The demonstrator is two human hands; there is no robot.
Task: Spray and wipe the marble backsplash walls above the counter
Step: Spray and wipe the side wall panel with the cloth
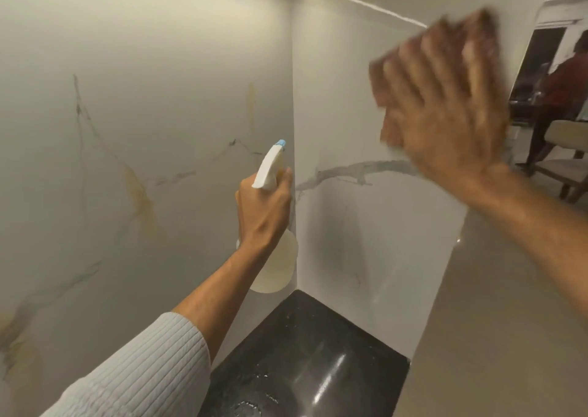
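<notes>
Backsplash [350,98]: right hand [445,104] blurred, pressing brown cloth [391,123]; left hand [264,206] grips spray bottle [273,267].

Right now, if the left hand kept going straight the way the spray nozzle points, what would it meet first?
Probably the wall corner: the left hand aims the bottle up toward it, with nothing visible between. Depth is unclear.

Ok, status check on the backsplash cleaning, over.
Left hand gripping spray bottle, nozzle toward the corner. Right hand pressing brown cloth flat on right marble wall, blurred. Nothing blocking either wall; black counter wet-spotted below.
</notes>
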